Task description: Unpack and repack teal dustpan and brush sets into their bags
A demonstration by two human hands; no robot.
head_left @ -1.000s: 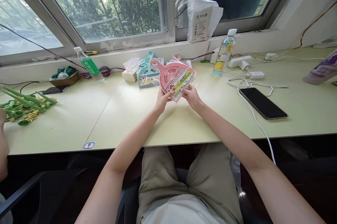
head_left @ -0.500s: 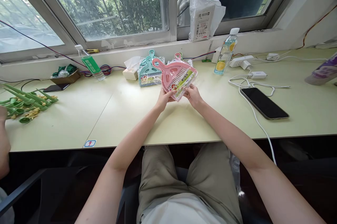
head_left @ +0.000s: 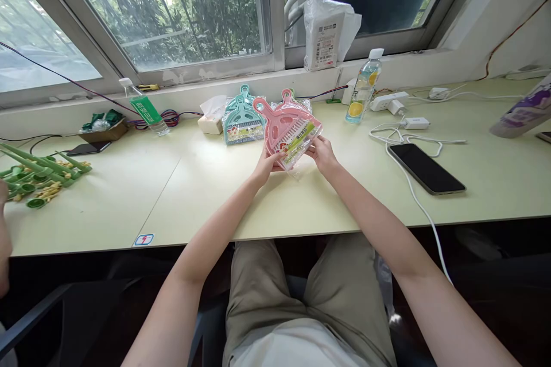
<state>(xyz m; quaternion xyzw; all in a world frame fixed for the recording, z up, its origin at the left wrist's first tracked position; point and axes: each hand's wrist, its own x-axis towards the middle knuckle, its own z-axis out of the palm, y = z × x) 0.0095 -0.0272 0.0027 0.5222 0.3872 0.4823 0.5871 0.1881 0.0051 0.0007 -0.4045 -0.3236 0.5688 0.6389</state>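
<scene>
A pink dustpan and brush set (head_left: 289,128), wrapped in clear plastic with a green-yellow label, is tilted above the table. My left hand (head_left: 269,165) is closed on its lower left edge, thumb on the front. At its lower right edge, my right hand (head_left: 322,154) grips the wrapped set too, its fingers partly behind the plastic. Just behind stand wrapped teal dustpan sets (head_left: 243,123) on the left, and another pink dustpan (head_left: 288,95), mostly hidden by the held one.
A tissue pack (head_left: 212,117) and a green-labelled bottle (head_left: 147,107) are at the back left. Green plastic pieces (head_left: 41,174) lie far left beside another person's arm (head_left: 4,235). On the right are a lemon drink bottle (head_left: 364,88), white cables (head_left: 400,136) and a phone (head_left: 427,167).
The view has shifted slightly. Both hands still hold the pink set, with its handle turned a little; my right fingers sit slightly farther out along the edge.
</scene>
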